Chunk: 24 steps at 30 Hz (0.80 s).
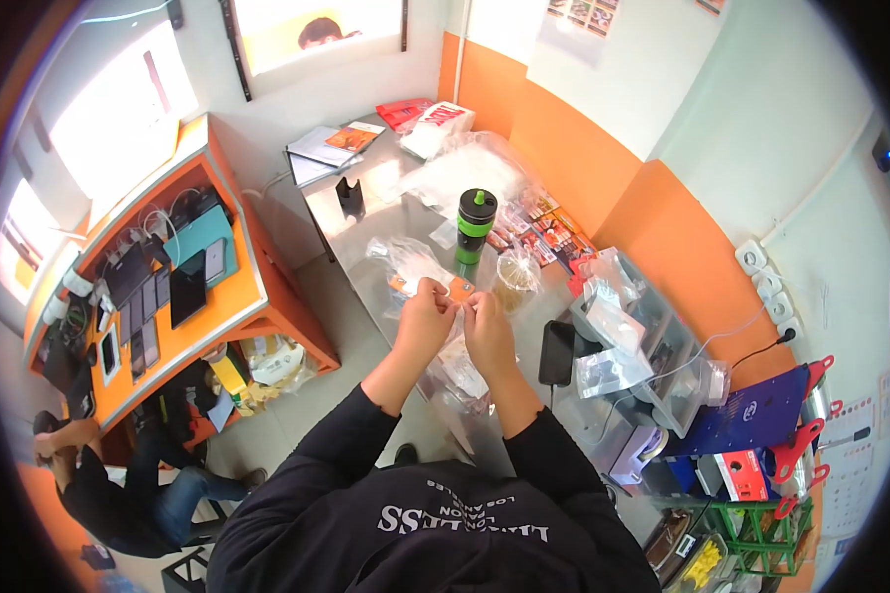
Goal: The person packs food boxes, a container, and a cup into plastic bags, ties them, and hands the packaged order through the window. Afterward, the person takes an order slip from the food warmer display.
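Both my hands meet above the metal table, fingers closed in a pinch. My left hand [428,314] and my right hand [487,328] grip the near edge of what looks like a clear plastic bag [415,262] with orange patches. Its contents are hard to make out. Just beyond my fingers stands a black and green tumbler [476,227]. A clear container [515,277] with something yellowish inside sits right of it. More clear plastic packaging [462,368] lies beneath my wrists.
A phone [557,353] with a cable lies to the right, beside a grey tray [663,381] of plastic packets. Papers [326,148], a black holder [349,196] and colourful packets [554,237] occupy the far side. On the left, another person [158,494] sits near an orange desk [222,306] with devices.
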### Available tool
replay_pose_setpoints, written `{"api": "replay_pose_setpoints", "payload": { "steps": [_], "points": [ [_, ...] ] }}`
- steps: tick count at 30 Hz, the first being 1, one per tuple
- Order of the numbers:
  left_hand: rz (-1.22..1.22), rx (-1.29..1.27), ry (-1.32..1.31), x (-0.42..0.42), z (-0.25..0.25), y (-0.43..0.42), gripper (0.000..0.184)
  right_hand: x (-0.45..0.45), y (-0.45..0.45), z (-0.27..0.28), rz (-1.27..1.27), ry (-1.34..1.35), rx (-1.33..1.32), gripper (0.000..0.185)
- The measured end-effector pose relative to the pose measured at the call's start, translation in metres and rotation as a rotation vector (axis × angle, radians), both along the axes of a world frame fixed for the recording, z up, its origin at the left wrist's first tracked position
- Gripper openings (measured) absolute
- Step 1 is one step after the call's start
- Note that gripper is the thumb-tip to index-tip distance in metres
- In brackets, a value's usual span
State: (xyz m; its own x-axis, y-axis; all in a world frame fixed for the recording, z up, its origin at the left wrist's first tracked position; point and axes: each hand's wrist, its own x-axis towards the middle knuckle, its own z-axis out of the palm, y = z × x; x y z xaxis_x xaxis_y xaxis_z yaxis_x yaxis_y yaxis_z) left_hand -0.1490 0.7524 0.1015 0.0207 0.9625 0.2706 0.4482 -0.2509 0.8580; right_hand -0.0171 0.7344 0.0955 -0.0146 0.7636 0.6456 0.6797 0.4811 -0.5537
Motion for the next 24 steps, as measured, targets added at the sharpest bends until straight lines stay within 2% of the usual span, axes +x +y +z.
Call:
{"api": "replay_pose_setpoints", "payload": {
  "steps": [2, 7, 9, 11, 14, 15, 17, 21, 24],
  "points": [
    [0.047, -0.123, -0.274, -0.001, -0.01, 0.0, 0.031, 0.001, 0.003, -0.002, 0.022, 0.079, -0.108, 0.011],
    [-0.012, -0.192, -0.452, -0.003, -0.048, 0.004, 0.031, 0.003, 0.012, -0.019, 0.046, 0.163, -0.181, 0.009],
    [-0.035, -0.187, -0.491, -0.003, -0.041, 0.002, 0.028, 0.003, 0.013, -0.019, 0.052, 0.176, -0.19, 0.008],
    [-0.025, -0.108, -0.403, -0.003, -0.033, -0.003, 0.017, 0.004, 0.013, -0.019, 0.077, 0.192, -0.185, 0.008],
    [0.027, 0.012, -0.298, -0.003, -0.034, -0.002, 0.01, 0.004, 0.012, -0.021, 0.09, 0.162, -0.161, 0.007],
    [0.028, 0.011, -0.302, -0.003, -0.034, -0.003, 0.01, 0.004, 0.011, -0.022, 0.09, 0.158, -0.163, 0.007],
    [0.066, 0.155, -0.129, -0.003, -0.033, -0.004, 0.01, 0.003, 0.009, -0.023, 0.073, 0.205, -0.173, 0.006],
    [0.056, 0.211, -0.042, -0.005, -0.028, -0.007, 0.011, 0.004, 0.007, -0.027, 0.076, 0.195, -0.19, 0.007],
    [0.062, 0.239, -0.026, -0.005, -0.027, -0.007, 0.01, 0.001, 0.005, -0.029, 0.13, 0.353, -0.237, 0.009]
  ]
}}
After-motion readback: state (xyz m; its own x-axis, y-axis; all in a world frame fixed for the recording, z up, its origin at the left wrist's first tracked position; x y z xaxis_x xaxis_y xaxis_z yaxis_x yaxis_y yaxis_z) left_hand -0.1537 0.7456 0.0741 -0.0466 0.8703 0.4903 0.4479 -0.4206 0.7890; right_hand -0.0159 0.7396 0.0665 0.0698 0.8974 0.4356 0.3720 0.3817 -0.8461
